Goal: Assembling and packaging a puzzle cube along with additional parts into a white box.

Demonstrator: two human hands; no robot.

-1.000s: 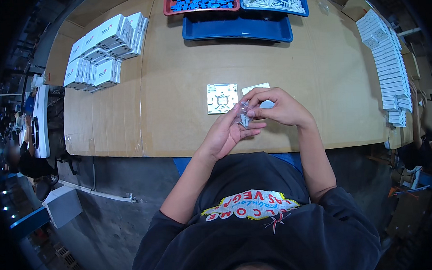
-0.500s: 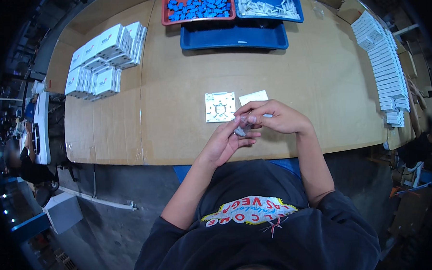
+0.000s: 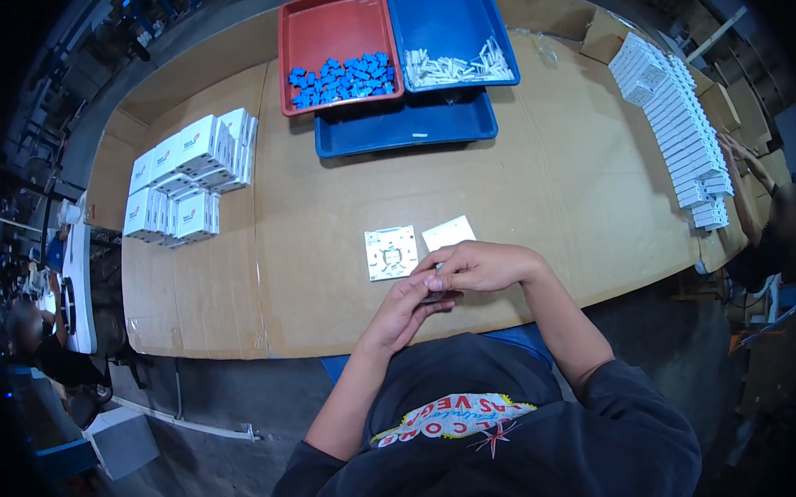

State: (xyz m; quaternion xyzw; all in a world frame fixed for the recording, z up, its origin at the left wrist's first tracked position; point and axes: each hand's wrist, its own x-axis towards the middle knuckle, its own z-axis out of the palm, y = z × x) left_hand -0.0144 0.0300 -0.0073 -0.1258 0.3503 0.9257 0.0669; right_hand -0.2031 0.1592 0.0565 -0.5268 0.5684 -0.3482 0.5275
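My left hand [image 3: 401,314] and my right hand [image 3: 488,266] meet just above the table near its front edge, fingertips pressed together. Between them is a small clear plastic bag, now almost wholly covered by the fingers; the earlier frame shows it better. Beyond my left fingers lies a white square plastic box base [image 3: 379,265] with a round moulded pattern inside. To its right, a plain white square cover [image 3: 448,233] rests flat, its near edge partly behind my right hand.
White boxes [image 3: 189,149] are stacked at left, and a long row of white boxes [image 3: 682,138] lines the right. At the back stand a red tray [image 3: 335,29] of blue pieces, a blue tray [image 3: 446,24] of white pieces, and another blue tray [image 3: 402,128]. Another person's arm [image 3: 746,189] shows far right.
The view has tilted up, so the table sits lower and more of the trays shows. My hands have closed further together over the clear bag, which was plainly visible before.
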